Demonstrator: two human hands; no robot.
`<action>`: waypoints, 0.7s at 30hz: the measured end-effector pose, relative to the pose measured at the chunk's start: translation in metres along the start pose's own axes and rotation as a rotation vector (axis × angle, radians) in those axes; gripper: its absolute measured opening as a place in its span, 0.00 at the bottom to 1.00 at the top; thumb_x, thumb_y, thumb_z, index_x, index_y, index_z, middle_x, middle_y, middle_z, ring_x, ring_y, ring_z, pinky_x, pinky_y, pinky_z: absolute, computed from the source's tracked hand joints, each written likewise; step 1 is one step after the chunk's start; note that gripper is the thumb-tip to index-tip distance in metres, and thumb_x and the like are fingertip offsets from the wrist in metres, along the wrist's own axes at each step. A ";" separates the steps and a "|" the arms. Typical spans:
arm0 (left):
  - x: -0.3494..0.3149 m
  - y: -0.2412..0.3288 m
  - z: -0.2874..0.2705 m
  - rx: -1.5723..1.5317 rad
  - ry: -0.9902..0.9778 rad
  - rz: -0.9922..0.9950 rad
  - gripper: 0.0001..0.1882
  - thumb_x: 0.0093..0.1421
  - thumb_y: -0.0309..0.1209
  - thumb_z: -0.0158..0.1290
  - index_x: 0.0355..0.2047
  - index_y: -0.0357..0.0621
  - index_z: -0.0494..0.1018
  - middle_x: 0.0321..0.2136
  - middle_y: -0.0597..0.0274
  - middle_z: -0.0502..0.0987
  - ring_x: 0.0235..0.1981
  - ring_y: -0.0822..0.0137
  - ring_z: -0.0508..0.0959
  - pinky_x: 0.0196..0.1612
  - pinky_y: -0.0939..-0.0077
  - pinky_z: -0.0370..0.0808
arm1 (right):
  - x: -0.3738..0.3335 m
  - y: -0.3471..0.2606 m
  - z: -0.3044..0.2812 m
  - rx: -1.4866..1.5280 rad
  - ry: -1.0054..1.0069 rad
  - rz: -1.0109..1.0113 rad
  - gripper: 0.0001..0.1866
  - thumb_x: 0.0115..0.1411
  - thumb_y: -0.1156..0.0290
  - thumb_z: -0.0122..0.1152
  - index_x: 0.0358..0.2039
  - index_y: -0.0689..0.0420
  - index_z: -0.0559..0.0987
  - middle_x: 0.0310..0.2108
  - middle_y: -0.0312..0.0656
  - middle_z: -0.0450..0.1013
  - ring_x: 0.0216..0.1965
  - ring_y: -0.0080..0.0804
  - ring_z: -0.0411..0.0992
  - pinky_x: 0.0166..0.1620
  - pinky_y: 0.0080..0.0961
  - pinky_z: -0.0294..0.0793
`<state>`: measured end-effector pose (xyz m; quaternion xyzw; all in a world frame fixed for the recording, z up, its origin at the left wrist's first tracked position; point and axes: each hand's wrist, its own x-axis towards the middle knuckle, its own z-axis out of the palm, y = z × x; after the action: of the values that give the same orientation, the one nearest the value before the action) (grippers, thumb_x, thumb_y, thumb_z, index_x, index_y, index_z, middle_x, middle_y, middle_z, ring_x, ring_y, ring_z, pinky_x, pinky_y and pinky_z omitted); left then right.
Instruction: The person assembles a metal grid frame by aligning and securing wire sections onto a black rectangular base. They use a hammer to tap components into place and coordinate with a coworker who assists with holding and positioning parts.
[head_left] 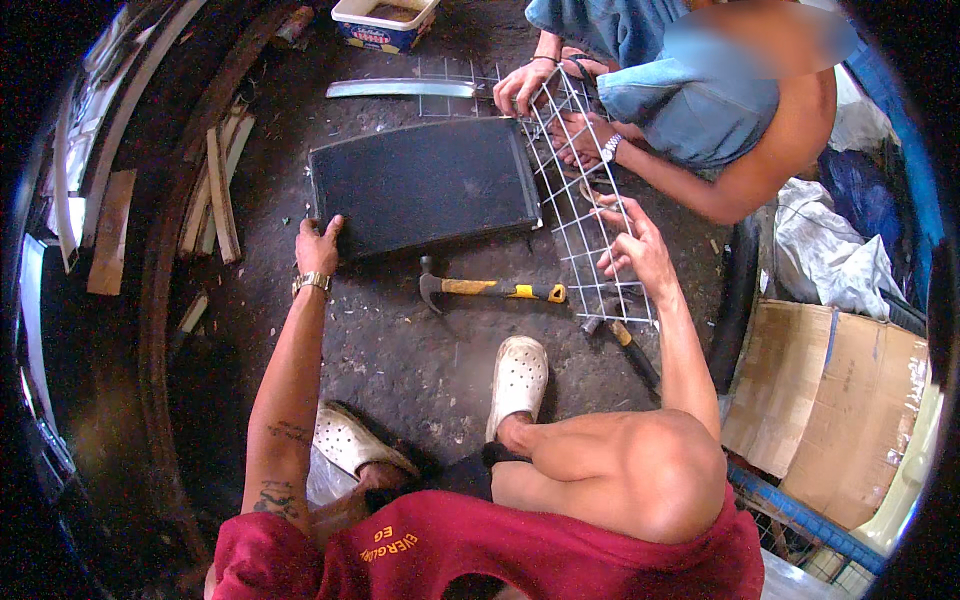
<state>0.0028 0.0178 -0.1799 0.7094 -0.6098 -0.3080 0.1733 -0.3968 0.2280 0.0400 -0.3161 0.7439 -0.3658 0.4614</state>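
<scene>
A flat black rectangular panel (425, 188) lies tilted above the floor in front of me. My left hand (318, 245) is closed on its near left corner, thumb on the edge and the other fingers partly hidden. To the panel's right stands a white wire grid (573, 225), leaning at an angle. My right hand (638, 250) is at the grid's right side, fingers apart and partly bent, with no firm hold showing. Across from me, a co-worker's hand (522, 88) grips the grid's far end, and their other hand (583, 138) is behind the wires.
A claw hammer (490, 288) lies between the panel and my feet. Another hammer (632, 345) lies under the grid's near end. Farther off are a metal strip (400, 88) and a plastic tub (383, 25). Wood strips (220, 195) lie left; cardboard (825, 400) stands right.
</scene>
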 end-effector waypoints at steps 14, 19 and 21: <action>-0.002 -0.012 -0.003 -0.048 -0.058 0.013 0.39 0.53 0.57 0.60 0.50 0.32 0.70 0.44 0.37 0.77 0.48 0.43 0.77 0.50 0.57 0.72 | 0.017 0.031 0.003 0.036 -0.052 -0.025 0.33 0.50 0.78 0.42 0.60 0.51 0.64 0.61 0.55 0.64 0.26 0.32 0.78 0.28 0.25 0.80; 0.005 -0.019 0.001 -0.078 -0.082 0.000 0.40 0.53 0.58 0.60 0.51 0.33 0.70 0.45 0.38 0.77 0.48 0.44 0.77 0.51 0.58 0.71 | 0.018 0.031 0.000 0.026 -0.076 -0.038 0.34 0.49 0.78 0.43 0.61 0.51 0.64 0.61 0.55 0.63 0.26 0.31 0.78 0.28 0.25 0.80; 0.007 -0.022 0.004 -0.070 -0.084 -0.030 0.41 0.52 0.58 0.60 0.52 0.34 0.70 0.45 0.39 0.77 0.49 0.45 0.77 0.51 0.58 0.71 | 0.018 0.030 0.000 0.025 -0.077 -0.038 0.34 0.48 0.78 0.43 0.61 0.51 0.64 0.61 0.56 0.64 0.26 0.32 0.78 0.28 0.25 0.79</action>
<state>0.0171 0.0155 -0.1985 0.6985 -0.5945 -0.3613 0.1675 -0.4072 0.2295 0.0072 -0.3384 0.7149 -0.3711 0.4866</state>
